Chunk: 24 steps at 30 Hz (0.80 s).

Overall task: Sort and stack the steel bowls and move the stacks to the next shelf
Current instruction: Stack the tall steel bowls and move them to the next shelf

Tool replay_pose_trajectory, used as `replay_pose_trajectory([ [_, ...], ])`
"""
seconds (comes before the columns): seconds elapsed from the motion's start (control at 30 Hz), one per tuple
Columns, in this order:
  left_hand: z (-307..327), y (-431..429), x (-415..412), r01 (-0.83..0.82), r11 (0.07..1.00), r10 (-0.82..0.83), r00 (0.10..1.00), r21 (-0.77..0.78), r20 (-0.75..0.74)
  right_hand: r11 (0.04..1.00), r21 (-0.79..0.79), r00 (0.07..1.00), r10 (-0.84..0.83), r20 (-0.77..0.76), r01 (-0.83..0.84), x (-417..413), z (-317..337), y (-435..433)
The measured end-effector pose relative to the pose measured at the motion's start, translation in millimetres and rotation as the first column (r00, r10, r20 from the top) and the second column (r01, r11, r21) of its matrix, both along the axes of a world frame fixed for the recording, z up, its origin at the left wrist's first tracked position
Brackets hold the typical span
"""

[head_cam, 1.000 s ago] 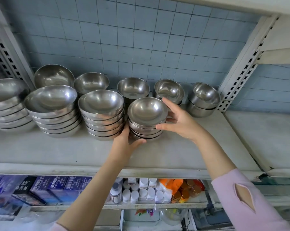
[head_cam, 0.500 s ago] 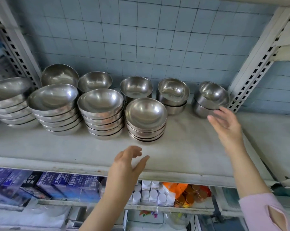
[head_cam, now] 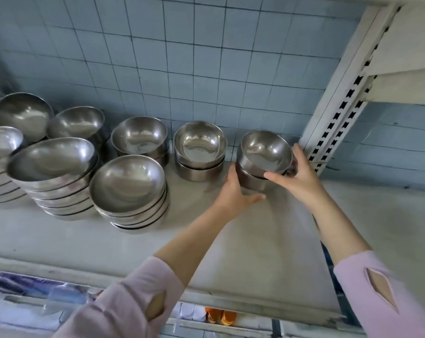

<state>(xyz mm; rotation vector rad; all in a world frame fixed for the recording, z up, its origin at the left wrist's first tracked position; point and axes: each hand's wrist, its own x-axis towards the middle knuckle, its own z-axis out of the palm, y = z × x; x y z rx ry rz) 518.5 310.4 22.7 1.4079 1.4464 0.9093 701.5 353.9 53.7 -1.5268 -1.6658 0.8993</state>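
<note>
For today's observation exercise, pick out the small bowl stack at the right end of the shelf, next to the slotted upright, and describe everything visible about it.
The small bowl stack is two shiny steel bowls nested, mouths up; the top one tilts slightly toward the camera. Its sides look darker than the bright, reflective inside. It sits at the right end of the grey shelf, beside the white slotted upright. The left hand cups its lower left side and the right hand grips its right side. Whether it rests on the shelf or is lifted is unclear.

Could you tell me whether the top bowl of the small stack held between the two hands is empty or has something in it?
Empty: the top bowl shows only bare, shiny steel inside, with nothing in it.
</note>
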Motion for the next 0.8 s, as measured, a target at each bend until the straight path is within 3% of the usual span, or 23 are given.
replay_pose_trajectory([
  [0.23, -8, 19, 8, -0.13, 0.988, 0.119, 0.983, 0.077, 0.14, 0.999, -0.015, 0.999, 0.029, 0.028, -0.029, 15, 13, 7],
  [0.37, -7, -19, -3, -0.031, 0.999, 0.03, 0.999, 0.042, 0.036, 0.987, -0.028, 0.987, 0.156, -0.034, -0.157, 30, 29, -40],
  [0.57, -12, -95, -15, 0.095, 0.995, -0.093, 0.973, 0.001, -0.211, 0.962, -0.057, 0.954, 0.258, -0.154, -0.269, 47, 1, -121],
  [0.8, -11, -109, -8, 0.116, 0.989, -0.096, 0.976, 0.095, -0.197, 0.996, -0.01, 0.924, 0.076, -0.374, -0.086, 27, -5, -155],
])
